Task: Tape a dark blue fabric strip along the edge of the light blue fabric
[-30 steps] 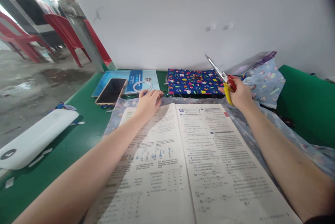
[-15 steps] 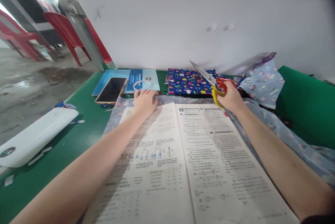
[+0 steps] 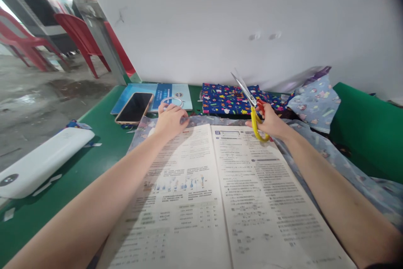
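An open book with printed pages lies in front of me on patterned grey-blue wrapping. My left hand rests at the top edge of its left page, fingers spread and bent forward over the wrapping. Just beyond those fingers is a roll of clear tape, partly covered by them; whether they touch it I cannot tell. Over the top right of the book, my right hand holds scissors by their red and yellow handles. Their blades point up and away, slightly apart.
A phone lies partly on a blue booklet at the back. Dark-blue patterned material lies against the white wall. On the green table are a white device and paper scraps. Red chairs and a person are at far left.
My right hand has turned the scissors, so the yellow handle sits lower and the blades point more steeply away. My left hand has shifted slightly left, covering more of the tape roll's near side.
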A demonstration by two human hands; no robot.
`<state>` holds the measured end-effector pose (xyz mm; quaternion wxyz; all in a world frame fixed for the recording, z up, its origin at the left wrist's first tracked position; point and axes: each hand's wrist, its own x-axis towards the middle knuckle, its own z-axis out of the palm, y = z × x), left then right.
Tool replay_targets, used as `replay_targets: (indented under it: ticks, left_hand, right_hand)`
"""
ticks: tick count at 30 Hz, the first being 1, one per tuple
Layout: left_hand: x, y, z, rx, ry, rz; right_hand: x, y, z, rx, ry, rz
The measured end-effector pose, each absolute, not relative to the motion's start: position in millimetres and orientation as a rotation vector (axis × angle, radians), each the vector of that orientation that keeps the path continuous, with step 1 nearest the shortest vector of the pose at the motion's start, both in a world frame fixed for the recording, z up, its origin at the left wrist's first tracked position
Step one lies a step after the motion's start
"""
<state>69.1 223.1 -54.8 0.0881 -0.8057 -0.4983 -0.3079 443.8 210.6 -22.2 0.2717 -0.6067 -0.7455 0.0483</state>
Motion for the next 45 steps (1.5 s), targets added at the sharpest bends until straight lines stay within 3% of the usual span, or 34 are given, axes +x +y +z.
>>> replay_targets:
  ticks: [5, 13, 23, 45]
  left_hand:
    - [54.8, 230.4, -54.5, -2.483, -1.456, -0.920]
    - [53.7, 234.3, -56.5, -2.539, -1.546, -0.932]
    - [58.1, 232.4, -55.5, -2.505, -1.632, -0.868]
    - [57.9, 234.4, -54.8, -2.538, -1.839, -0.829]
  right_hand:
    - [432.8, 204.9, -13.4, -1.645, -2.026, 0.204]
    - [426.8, 197.9, -5.1, -1.623, -2.256, 0.024]
    - [440.5, 200.8, -6.5, -1.655, -2.361, 0.184]
    - [432.3, 221.4, 16.1, -1.670, -2.563, 0.148]
